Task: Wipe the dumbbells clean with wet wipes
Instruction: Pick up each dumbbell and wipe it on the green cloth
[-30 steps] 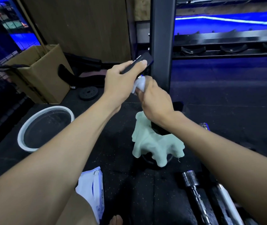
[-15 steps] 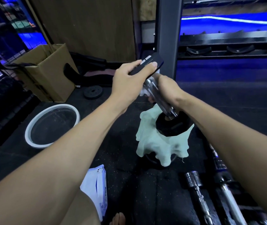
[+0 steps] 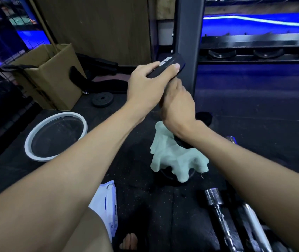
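I hold a dumbbell upright. My left hand [image 3: 150, 84] grips its black top plate [image 3: 172, 65]. Just below, my right hand [image 3: 177, 104] is curled round the handle and hides it, along with any wipe in the fist. The black bottom plate [image 3: 184, 143] rests on a pale green cloth [image 3: 176, 159] draped over something dark on the floor. A white wet wipes pack [image 3: 106, 202] lies by my knee.
A white-rimmed basin [image 3: 35, 157] sits on the floor at left, with a cardboard box [image 3: 52, 82] behind it. A small weight plate [image 3: 102, 100] lies beyond. Chrome bars [image 3: 216, 202] lie at lower right. A dark rack post [image 3: 188, 37] stands directly behind my hands.
My right hand has turned on the handle and now covers the chrome shaft seen half a second ago. The white wipe no longer shows. My left hand keeps its grip.
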